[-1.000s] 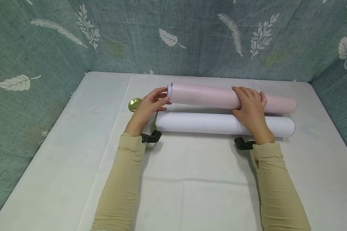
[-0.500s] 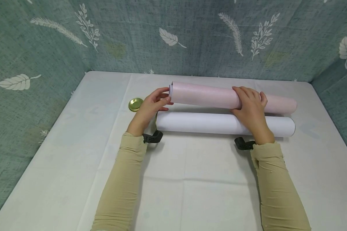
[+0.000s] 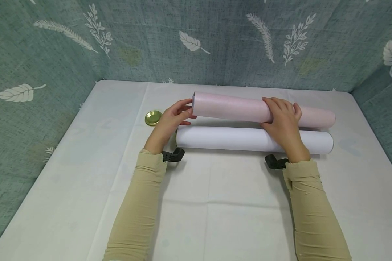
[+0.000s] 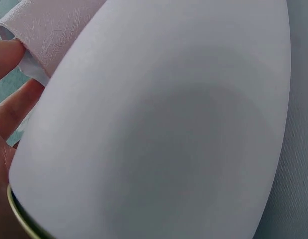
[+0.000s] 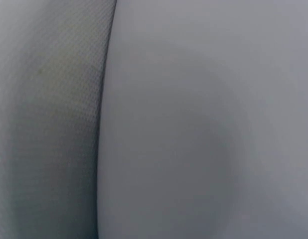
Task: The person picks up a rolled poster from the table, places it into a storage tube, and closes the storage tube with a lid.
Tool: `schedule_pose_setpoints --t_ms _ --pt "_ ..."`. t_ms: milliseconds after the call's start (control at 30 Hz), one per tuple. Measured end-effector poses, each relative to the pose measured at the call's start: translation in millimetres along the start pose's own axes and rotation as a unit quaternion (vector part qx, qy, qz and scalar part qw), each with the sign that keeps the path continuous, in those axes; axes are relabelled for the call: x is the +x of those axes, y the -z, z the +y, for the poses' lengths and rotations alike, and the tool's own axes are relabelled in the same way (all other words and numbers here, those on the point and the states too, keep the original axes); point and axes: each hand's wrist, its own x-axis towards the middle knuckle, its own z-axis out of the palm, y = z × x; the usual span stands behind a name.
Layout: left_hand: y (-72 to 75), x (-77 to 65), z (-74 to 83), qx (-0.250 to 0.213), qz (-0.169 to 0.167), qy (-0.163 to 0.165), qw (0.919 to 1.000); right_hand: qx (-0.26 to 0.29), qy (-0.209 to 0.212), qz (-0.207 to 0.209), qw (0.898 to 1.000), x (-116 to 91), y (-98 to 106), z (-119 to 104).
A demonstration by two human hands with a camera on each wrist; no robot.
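Observation:
A roll of pink textured sheet (image 3: 230, 107) lies across the far part of the table, behind a white tube (image 3: 220, 139) with a gold rim at its left end. My left hand (image 3: 170, 119) is at the pink roll's left end, its thumb touching the edge and its fingers extended beside the opening. In the left wrist view, a pale inner layer (image 4: 32, 67) shows at the roll's mouth. Farther right, my right hand (image 3: 283, 121) grips the pink roll from above, its wrist passing over the tube. The white tube fills much of the right wrist view, where no fingers show.
A small round gold lid (image 3: 153, 118) lies on the white-covered table (image 3: 189, 217), just left of my left hand. Green leaf-patterned fabric (image 3: 222, 40) stands behind the table and at both sides. A black wrist camera (image 3: 174, 155) on my left wrist sits close to the tube's left end.
The pale inner layer protruding from the pink roll's left end has slid in, almost level with the edge. My left hand has shifted slightly right; my right hand keeps its grip.

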Motion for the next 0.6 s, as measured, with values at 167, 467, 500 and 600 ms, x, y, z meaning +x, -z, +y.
schedule_pose_setpoints --t_ms 167,467,500,600 --pt "-0.5 0.0 -0.3 -0.004 0.001 0.001 1.0 -0.002 -0.001 -0.002 1.0 0.5 0.1 0.0" --pt "-0.3 0.4 -2.1 -0.007 0.01 -0.004 0.9999 0.001 0.0 -0.002 1.0 0.3 0.4 0.5" --pt "-0.4 0.4 -2.0 -0.006 0.011 -0.004 0.9999 0.001 0.0 -0.003 1.0 0.3 0.4 0.6" --pt "-0.7 0.2 -2.2 -0.002 0.014 -0.001 0.9999 0.001 -0.001 -0.004 1.0 0.3 0.3 1.0"
